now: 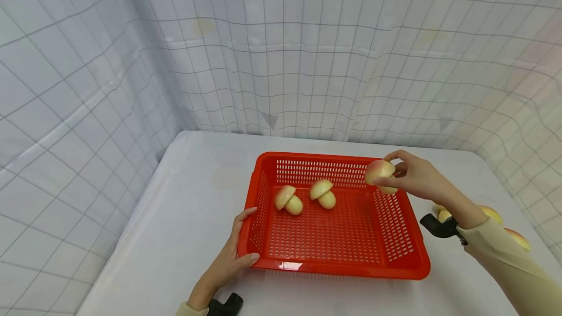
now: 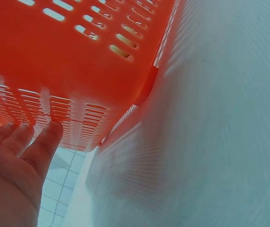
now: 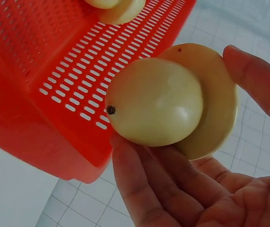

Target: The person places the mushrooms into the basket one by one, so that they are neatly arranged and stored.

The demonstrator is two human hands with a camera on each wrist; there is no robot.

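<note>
A red perforated basket (image 1: 325,269) sits on a white table, with two yellow mushroom-shaped pieces (image 1: 288,200) (image 1: 322,193) lying in its left and middle part. My left hand (image 1: 226,260) grips the basket's left rim near the front corner; in the left wrist view its fingers (image 2: 47,139) touch the outer wall. Over the basket's right back side, my right hand (image 1: 414,177) pinches a third mushroom piece (image 1: 378,171) with pinkish cap. The right wrist view shows that piece (image 3: 156,101) between thumb and fingers (image 3: 161,184), stem toward the camera.
Several more yellow-pink pieces (image 1: 490,214) lie on the table right of the basket, partly hidden by the right forearm. White cloth with a grid pattern (image 1: 281,62) hangs behind the table and at both sides. White tabletop (image 1: 184,194) shows left of the basket.
</note>
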